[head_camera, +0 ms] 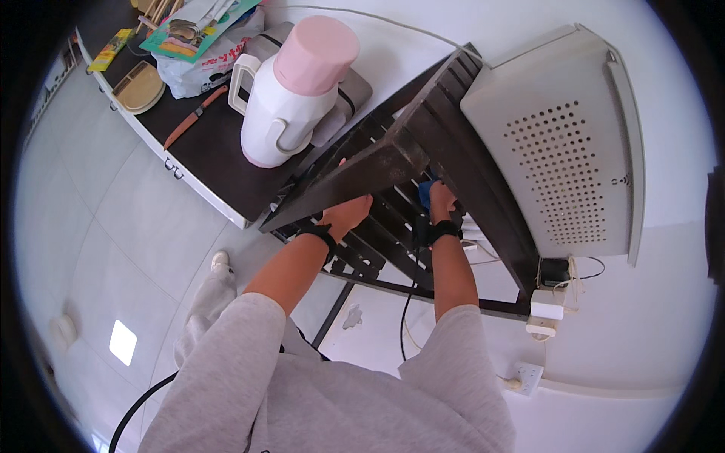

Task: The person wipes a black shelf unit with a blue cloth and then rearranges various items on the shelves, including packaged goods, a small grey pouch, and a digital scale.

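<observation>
My right hand [442, 196] is down inside a dark wooden slatted rack [391, 141], its fingers closed around a blue cloth [425, 193]. The cloth is partly hidden by the hand and lies close to the rack's slats. My left hand [350, 213] reaches under the rack's upper rail, which covers most of its fingers. One fingertip shows beyond that rail. Whether the left hand grips anything cannot be seen. Black straps circle both wrists, and a black cable [409, 308] hangs from the right one.
On the dark countertop [221, 170] left of the rack stand a pink-capped vacuum flask [294, 96], a knife [195, 118] and a plastic bag [195, 71]. A perforated metal box [558, 164] hangs at right, above power adapters [547, 304] and a wall socket [528, 378].
</observation>
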Available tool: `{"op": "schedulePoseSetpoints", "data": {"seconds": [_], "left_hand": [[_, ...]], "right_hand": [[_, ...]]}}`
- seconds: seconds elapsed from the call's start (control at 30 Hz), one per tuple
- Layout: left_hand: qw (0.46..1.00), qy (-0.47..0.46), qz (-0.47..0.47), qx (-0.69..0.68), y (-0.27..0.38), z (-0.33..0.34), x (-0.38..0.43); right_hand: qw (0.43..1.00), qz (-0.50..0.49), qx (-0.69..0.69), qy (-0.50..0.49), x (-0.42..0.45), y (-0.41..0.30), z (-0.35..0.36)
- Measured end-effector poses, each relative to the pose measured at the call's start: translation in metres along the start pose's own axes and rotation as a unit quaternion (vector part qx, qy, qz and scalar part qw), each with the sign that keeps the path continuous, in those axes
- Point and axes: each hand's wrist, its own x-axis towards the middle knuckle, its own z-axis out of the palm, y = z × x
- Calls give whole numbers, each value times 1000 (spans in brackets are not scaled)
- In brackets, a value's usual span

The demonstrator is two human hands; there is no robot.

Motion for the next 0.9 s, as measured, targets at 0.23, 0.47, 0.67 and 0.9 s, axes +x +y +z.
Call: {"op": "schedulePoseSetpoints", "data": {"seconds": [0.23, 0.47, 0.67, 0.9], "left_hand": [[999, -44, -12, -15, -6, 17, 5], [999, -15, 20, 37, -3, 1, 6], [996, 25, 62, 67, -2, -6, 7], [994, -58, 37, 82, -21, 29, 10]], "right_hand": [[996, -62, -22, -56, -42, -23, -33], [985, -169, 27, -33, -213, -74, -86], [969, -62, 214, -109, -222, -49, -122], [978, 26, 183, 100, -111, -2, -121]]}}
